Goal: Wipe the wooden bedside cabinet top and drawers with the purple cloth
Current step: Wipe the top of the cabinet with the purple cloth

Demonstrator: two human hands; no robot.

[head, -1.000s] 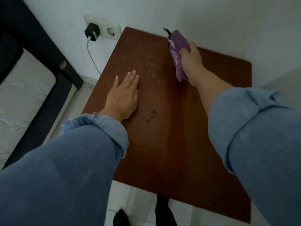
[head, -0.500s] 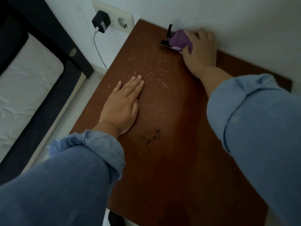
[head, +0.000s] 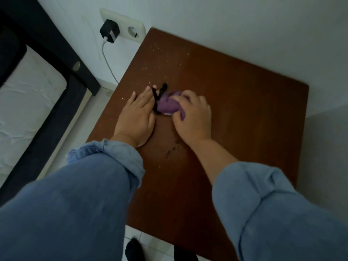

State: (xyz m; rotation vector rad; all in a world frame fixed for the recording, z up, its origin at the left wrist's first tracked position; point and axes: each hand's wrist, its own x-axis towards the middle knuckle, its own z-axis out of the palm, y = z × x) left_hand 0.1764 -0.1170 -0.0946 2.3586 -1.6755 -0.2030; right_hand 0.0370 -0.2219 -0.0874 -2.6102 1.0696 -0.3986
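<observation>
Now
Cloth: we judge the purple cloth [head: 168, 106] soft, light; we bunch it mid-wad.
Right hand [head: 194, 119]: clenches it.
Left hand [head: 136, 115]: flat, spread, empty.

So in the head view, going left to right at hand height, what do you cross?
Mattress → bed frame → left hand flat on the cabinet top → purple cloth → right hand gripping the cloth → bare wood → wall.

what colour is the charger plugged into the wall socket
Black, with a white cable; the charger shows clearly in the head view.
</observation>
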